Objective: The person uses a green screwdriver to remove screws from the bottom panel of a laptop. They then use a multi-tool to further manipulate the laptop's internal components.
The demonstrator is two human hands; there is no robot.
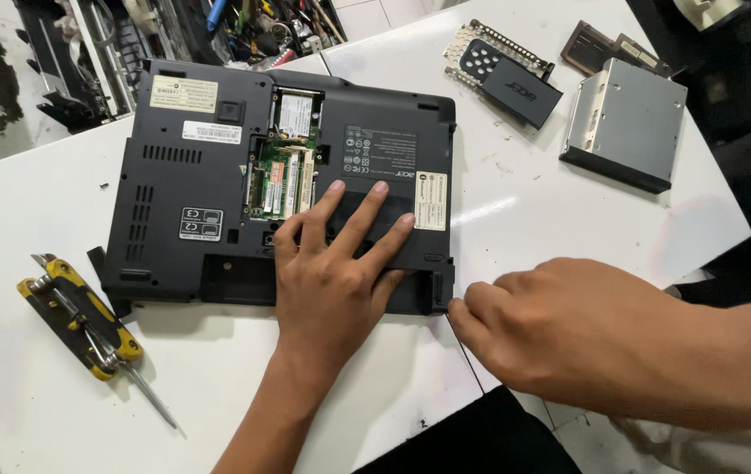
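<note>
A black laptop [191,175] lies upside down on a white table [33,404], its memory bay open with green circuit boards [286,175] showing. My left hand [331,272] presses flat on the laptop's near right panel, fingers spread. My right hand [560,329] is at the laptop's near right corner, fingertips pinched against the hinge end; whether they hold anything small I cannot tell.
A yellow and black screwdriver [86,329] lies at the near left. A grey metal optical drive [625,123], a black cover plate [511,83] and a brown bracket [599,48] sit at the far right. A cluttered tool box [252,26] stands beyond the table.
</note>
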